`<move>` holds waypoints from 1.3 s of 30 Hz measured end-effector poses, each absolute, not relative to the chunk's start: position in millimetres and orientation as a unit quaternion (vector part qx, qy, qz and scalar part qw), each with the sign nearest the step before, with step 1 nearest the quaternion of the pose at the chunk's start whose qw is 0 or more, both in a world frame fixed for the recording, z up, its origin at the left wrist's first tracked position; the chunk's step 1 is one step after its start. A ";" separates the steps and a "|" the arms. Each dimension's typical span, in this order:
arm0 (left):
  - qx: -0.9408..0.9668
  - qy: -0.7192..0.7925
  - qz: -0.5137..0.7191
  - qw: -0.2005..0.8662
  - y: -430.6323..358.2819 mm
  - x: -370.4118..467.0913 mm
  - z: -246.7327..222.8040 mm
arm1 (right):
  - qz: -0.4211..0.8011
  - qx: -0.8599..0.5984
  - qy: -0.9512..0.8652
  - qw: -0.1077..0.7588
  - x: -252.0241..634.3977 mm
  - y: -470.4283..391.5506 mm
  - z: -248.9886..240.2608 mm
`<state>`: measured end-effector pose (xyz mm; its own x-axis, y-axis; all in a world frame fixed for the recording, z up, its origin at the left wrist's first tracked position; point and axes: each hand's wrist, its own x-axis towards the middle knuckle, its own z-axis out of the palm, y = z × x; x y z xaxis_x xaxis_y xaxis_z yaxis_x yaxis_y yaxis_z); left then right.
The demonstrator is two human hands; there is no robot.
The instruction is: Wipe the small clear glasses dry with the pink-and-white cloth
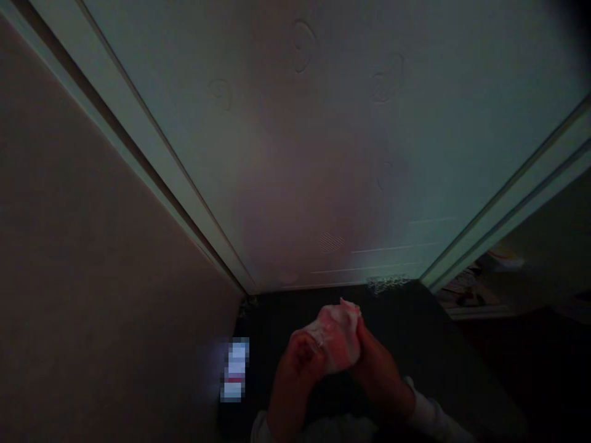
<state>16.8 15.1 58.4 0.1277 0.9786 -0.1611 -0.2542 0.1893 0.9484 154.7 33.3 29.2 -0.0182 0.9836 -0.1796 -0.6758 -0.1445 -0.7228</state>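
Observation:
My left hand (pixel 302 363) is closed on the near left edge of a soft, crumpled pinkish-white piece (pixel 339 335), either thin cloth or film; the dim light hides which. On its right side, my right hand (pixel 372 357) grips the same piece, with the fingers mostly behind it. The piece is spread between both hands, above a dark surface (pixel 397 326). Shiny folds show near the left fingers.
A lit, pixelated screen (pixel 234 369) lies to the left, beside a brownish wall (pixel 115 277). Ahead rises a pale panel (pixel 286 154) with faint embossed marks and a frame on both sides. Blurred items (pixel 480 283) sit at the right.

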 end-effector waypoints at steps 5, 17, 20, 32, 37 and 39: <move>0.431 0.462 0.503 0.589 13.9 18.5 54.4 | 0.750 -0.248 -0.110 0.604 150.4 38.6 41.6; 0.599 0.552 0.390 0.429 7.6 15.9 58.3 | 0.777 -0.233 -0.248 0.530 150.8 28.4 47.6; 0.610 0.557 0.390 0.407 5.6 14.3 52.5 | 0.753 -0.289 -0.305 0.506 152.7 28.5 48.0; 0.644 0.575 0.301 0.406 1.7 12.7 51.9 | 0.559 -0.459 -0.511 0.465 163.0 29.1 30.9; 0.642 0.569 0.303 0.414 0.7 12.3 51.1 | 0.567 -0.444 -0.532 0.445 164.6 28.4 31.1; 0.640 0.564 0.313 0.417 -0.1 11.5 50.3 | 0.558 -0.442 -0.545 0.443 165.9 28.2 30.1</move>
